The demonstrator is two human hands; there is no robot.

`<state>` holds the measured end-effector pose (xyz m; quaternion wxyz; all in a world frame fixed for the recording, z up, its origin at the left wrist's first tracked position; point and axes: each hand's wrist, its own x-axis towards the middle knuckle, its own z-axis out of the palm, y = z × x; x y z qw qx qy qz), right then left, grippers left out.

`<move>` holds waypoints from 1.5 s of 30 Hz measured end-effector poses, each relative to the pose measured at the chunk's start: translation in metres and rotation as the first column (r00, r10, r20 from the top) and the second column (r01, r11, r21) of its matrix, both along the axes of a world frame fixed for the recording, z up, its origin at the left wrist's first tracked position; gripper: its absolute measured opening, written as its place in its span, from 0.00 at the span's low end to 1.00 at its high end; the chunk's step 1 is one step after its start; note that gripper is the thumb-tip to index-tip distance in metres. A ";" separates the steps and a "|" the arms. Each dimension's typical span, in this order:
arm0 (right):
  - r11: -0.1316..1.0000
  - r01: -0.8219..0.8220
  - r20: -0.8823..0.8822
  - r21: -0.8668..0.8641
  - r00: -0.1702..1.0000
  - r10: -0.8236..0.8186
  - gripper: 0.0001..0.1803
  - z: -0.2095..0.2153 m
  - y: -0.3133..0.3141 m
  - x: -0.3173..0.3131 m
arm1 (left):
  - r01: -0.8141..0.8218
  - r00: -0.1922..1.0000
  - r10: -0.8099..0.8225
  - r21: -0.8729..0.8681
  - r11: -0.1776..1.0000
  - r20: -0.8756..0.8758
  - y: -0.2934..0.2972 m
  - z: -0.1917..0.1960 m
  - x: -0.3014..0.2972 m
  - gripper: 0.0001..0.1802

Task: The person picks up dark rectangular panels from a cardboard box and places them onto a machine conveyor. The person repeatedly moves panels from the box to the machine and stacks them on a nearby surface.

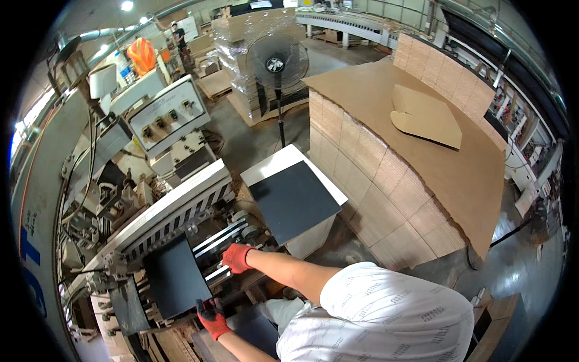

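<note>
Both my hands wear red gloves. My left hand [213, 318], with dark finger coating showing, is at the near corner of a black rectangular panel [177, 276], its fingers closed on the edge. The panel lies across the machine's bed, next to a slotted guide beam [163, 208]. My right hand [237, 258] is curled above the metal rails [220, 237], a little apart from the panel. What its fingers hold, if anything, is hidden. Another black panel [295, 202] lies on a white-topped stack beyond my right hand.
A control box with knobs [169, 114] stands beyond the beam. A pedestal fan [276, 63] stands near a film-wrapped pallet load [226, 36]. To the right is a large stack of boards [374, 175] with a cardboard piece [425, 117] on top. Another person [179, 37] is far back.
</note>
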<state>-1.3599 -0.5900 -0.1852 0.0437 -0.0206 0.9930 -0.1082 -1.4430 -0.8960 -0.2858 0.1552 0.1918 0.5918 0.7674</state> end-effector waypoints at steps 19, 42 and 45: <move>0.999 -0.051 0.079 0.000 0.996 0.051 0.21 0.010 -0.001 -0.003 | -0.242 0.950 0.178 -0.243 0.939 -0.258 -0.020 -0.025 -0.041 0.31; 0.991 -0.069 -0.096 -0.113 0.994 0.058 0.20 0.028 -0.006 0.012 | -0.260 0.808 0.089 0.216 0.941 0.583 -0.001 0.004 -0.042 0.18; 0.990 -0.097 -0.264 -0.104 0.962 0.067 0.26 0.027 0.001 0.023 | -0.273 0.746 0.091 0.178 0.945 0.660 0.013 0.028 -0.015 0.14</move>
